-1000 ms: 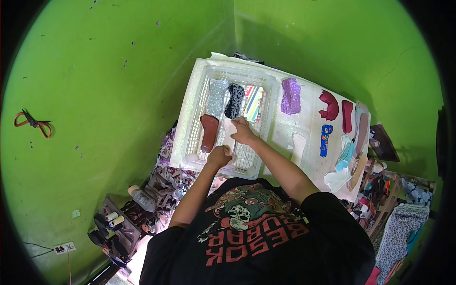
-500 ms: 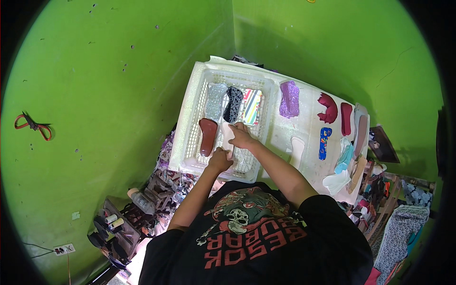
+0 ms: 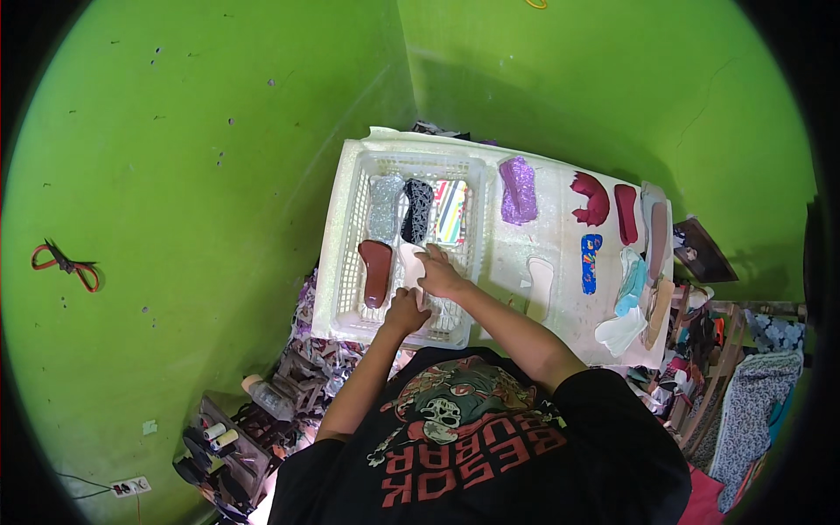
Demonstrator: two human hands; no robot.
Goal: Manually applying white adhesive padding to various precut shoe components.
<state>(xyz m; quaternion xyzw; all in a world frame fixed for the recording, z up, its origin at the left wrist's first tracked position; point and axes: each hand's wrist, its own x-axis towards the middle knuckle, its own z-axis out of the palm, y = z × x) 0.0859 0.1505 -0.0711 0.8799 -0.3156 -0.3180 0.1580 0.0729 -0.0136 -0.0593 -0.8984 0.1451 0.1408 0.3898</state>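
A pale pinkish-white piece (image 3: 409,262), insole-shaped and rounded at its upper end, lies in the white basket (image 3: 474,254) beside the glossy brown piece (image 3: 376,272); the left hand (image 3: 406,312) and right hand (image 3: 442,275) touch it, though whether either grip is closed I cannot tell

The left hand (image 3: 406,312) and right hand (image 3: 442,276) cover the near end and right edge of a pale sole-shaped piece (image 3: 410,260), and how the fingertips meet it cannot be told. The right forearm (image 3: 509,324) hides part of the white basket's rim (image 3: 478,236). The heap of scraps (image 3: 337,359) runs behind the left arm, its pieces too small to tell apart. The upper edge cuts off a yellow loop (image 3: 536,3), perhaps a handle; the lower edge crops the black shirt (image 3: 560,490).
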